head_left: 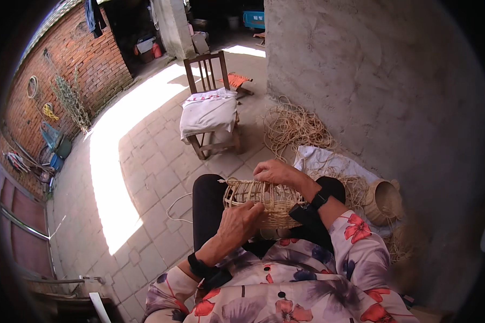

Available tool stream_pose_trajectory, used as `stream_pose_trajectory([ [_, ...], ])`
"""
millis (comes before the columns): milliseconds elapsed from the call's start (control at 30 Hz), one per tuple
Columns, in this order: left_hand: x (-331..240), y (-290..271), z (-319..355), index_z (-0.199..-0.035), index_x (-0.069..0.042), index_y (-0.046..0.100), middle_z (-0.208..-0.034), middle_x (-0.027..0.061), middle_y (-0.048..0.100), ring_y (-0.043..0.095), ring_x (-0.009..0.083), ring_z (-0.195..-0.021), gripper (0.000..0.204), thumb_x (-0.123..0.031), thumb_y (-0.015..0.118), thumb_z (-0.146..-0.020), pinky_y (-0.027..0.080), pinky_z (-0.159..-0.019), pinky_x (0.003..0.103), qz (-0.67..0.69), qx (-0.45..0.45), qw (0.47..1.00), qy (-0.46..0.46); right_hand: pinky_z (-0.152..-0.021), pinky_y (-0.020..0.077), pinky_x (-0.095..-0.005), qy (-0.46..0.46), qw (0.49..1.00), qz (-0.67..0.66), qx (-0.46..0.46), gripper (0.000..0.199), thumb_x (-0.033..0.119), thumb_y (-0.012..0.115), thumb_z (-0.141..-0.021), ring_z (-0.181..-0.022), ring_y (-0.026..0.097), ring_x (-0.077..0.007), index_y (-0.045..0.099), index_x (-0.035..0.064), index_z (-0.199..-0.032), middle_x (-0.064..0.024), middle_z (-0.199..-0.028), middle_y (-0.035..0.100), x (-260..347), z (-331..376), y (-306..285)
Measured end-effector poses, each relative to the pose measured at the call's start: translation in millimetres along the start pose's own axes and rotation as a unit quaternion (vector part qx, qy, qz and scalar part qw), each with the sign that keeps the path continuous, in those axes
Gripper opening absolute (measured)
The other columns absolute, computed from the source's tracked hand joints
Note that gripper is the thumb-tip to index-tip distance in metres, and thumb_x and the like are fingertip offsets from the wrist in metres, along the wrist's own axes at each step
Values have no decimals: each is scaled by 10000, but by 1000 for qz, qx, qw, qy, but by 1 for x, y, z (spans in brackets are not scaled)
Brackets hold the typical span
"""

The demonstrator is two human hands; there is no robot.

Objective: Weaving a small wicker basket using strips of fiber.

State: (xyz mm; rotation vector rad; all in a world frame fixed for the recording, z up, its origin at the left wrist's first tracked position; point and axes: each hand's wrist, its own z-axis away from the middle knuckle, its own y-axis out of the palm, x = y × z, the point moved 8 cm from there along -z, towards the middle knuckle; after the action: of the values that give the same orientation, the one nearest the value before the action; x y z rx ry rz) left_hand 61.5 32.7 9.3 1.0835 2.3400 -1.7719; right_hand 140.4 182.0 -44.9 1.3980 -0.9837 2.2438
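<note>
On the lap, in the head view, we logged a half-woven wicker basket (264, 200) lying on its side across dark trousers, its open rim of loose upright stakes turned toward the left. The left hand (241, 219) lay over the near side of the basket, fingers curled down against the weave; the right hand (275, 172) rested on the top edge, fingers bent onto the stakes. Both hands were closed on the basket, set apart from one another across its body. Each wrist carried a dark band, and the sleeves were floral.

Beyond the knees we noted a wooden chair (210, 107) on the paved floor (145, 177), a white cloth (209, 112) draped over its seat. A tangle of pale weaving strands (295, 126) lay against the plastered wall (372, 81) to the right. Nearer, just beside the right forearm, a finished round basket (383, 200) sat among more loose strands. A brick wall (75, 70) ran along the left, sunlight striping the floor.
</note>
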Motion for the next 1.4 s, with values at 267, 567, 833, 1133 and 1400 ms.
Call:
stream_pose_trajectory([
  [267, 1, -1, 3, -832, -70, 532, -731, 112, 571, 627, 337, -651, 159, -160, 662, -855, 498, -560, 438, 19, -2, 1000, -1, -601, 472, -281, -225, 805, -524, -162, 258, 12, 615, -856, -583, 512, -90, 597, 45, -1111, -72, -859, 649, 38, 63, -108],
  [567, 6, -19, 10, -805, -58, 510, -655, 135, 548, 601, 351, -602, 162, -113, 655, -851, 479, -540, 443, 20, -3, 1000, 17, -625, 543, -323, 237, 820, 84, -514, 273, 95, 559, -871, -686, 645, -124, 659, 60, -1122, -78, -876, 655, -152, 395, -314],
  [833, 13, -44, 30, -914, -19, 665, -680, 157, 601, 585, 347, -596, 109, -124, 672, -884, 476, -558, 387, 172, 91, 980, -33, -699, 532, -332, 101, 903, 273, -317, 257, 188, 641, -840, -713, 672, -237, 693, 23, -1031, -135, -766, 685, -70, 268, -156],
  [1133, -27, -55, 21, -864, 12, 646, -708, 121, 583, 580, 263, -623, 160, -135, 708, -878, 446, -573, 366, 256, 109, 960, -22, -810, 501, -342, -285, 929, 160, -173, 237, 41, 618, -837, -907, 645, -264, 661, 6, -1067, -114, -968, 659, 72, 162, -15],
  [1400, -40, -45, 2, -884, 3, 660, -774, 122, 568, 580, 281, -690, 197, -190, 697, -891, 457, -627, 381, 246, 89, 965, 31, -755, 492, -360, -271, 852, 371, -252, 273, 59, 666, -808, -903, 631, -281, 647, 31, -1079, -101, -1000, 651, 54, 137, -11],
])
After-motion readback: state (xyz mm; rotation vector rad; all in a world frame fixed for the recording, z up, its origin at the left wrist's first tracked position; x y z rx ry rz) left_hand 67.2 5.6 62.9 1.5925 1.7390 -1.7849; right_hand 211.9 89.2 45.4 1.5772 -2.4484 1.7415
